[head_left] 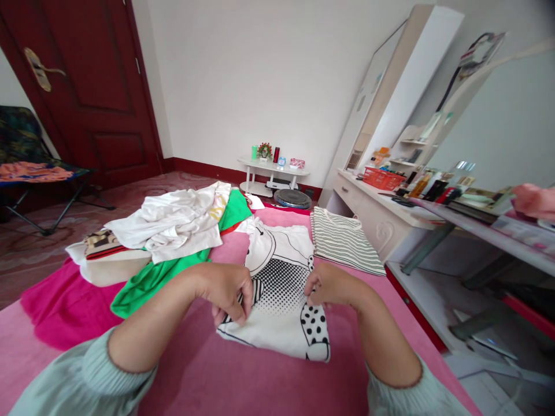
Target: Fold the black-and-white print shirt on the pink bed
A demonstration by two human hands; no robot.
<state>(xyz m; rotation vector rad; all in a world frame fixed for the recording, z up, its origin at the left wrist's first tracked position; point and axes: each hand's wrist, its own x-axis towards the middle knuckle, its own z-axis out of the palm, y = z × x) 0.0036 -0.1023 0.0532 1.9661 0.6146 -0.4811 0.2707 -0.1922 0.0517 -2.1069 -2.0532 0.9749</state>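
Observation:
A white shirt (286, 289) with black halftone dots, polka dots and striped patches lies in front of me, its sides turned in to a narrow shape. My left hand (229, 292) pinches its left edge by a striped part, thumb and fingers together. On the opposite edge, my right hand (327, 284) has curled fingers closed on the cloth above the polka-dot patch. Both hands rest low over the garment, which stays flat on the pink bed cover (195, 370).
To the left sits a heap of clothes, with white cloth (173, 222), green cloth (160, 283) and magenta cloth (69, 303). A folded striped garment (344, 240) lies at the right. Beyond are a low white table (275, 167) and a dressing table (373, 202).

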